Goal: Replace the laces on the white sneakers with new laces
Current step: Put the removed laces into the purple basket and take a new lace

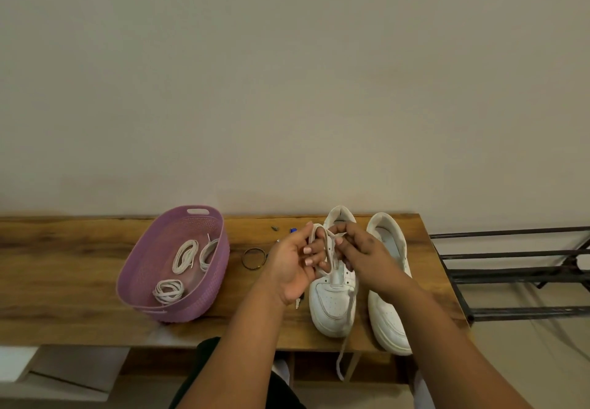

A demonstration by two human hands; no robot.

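A wooden table point(79, 281) ran across the lower half of the frame, with a purple basket point(150, 268) of coiled laces point(184, 256) at lower left. Right of centre stood the two white sneakers point(333, 300). Above the left-hand one, the left hand point(292, 265) and right hand point(362, 255) each pinched a loop of its lace point(325, 249), whose loose end point(343, 354) hung over the table edge. That dangling end could likely snag or slip from an eyelet if tugged unevenly.
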